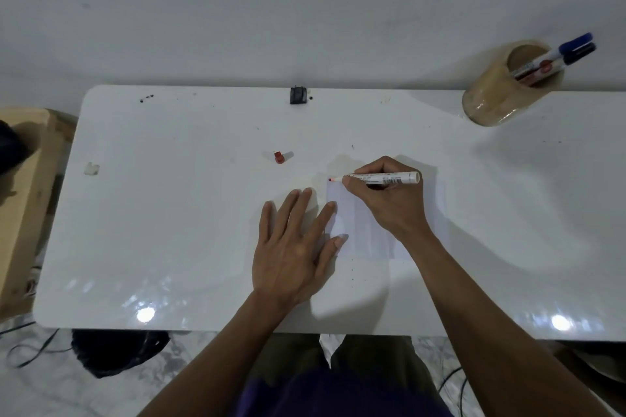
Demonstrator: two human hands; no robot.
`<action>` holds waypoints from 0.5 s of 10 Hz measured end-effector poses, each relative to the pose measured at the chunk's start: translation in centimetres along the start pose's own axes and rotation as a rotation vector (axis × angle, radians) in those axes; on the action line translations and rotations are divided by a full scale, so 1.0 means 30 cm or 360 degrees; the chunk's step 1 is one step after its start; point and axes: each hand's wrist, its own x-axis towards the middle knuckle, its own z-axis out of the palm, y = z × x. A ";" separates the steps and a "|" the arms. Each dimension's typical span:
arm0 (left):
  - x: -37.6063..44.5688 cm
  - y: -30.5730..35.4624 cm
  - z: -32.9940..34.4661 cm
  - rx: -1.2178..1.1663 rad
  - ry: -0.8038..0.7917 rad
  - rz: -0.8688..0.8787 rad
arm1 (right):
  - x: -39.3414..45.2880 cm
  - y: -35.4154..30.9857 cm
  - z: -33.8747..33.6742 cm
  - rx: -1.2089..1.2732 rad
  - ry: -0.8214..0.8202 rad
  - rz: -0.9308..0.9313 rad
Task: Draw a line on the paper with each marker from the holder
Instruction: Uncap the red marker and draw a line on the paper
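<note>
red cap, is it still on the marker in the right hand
No, the red cap lies on the table apart from the uncapped marker in the right hand.

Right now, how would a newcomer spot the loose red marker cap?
Start at the white table and find the flat left hand. Just beyond its fingertips stands the red cap, apart from the paper: the only small red piece lying loose.

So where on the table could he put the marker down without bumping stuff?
Bare table left of the left hand, and right of the paper below the holder. Crowded middle: red cap, both hands, right hand holding the marker.
</note>
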 end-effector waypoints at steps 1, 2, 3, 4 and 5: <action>-0.002 0.000 0.002 0.0000 0.0012 0.0004 | 0.000 0.001 0.001 -0.0030 -0.0021 -0.0006; -0.002 0.000 0.004 -0.0002 0.0027 0.0003 | -0.001 -0.001 -0.004 -0.0055 -0.0028 0.0016; -0.002 0.001 0.004 -0.0001 0.0040 0.0009 | -0.003 -0.003 -0.007 -0.0085 -0.0047 0.0026; -0.004 0.003 0.004 0.0001 0.0066 0.0012 | -0.004 -0.001 -0.007 -0.0094 -0.0055 0.0032; -0.005 0.003 0.004 -0.0007 0.0059 0.0006 | -0.006 -0.001 -0.008 -0.0086 -0.0062 0.0031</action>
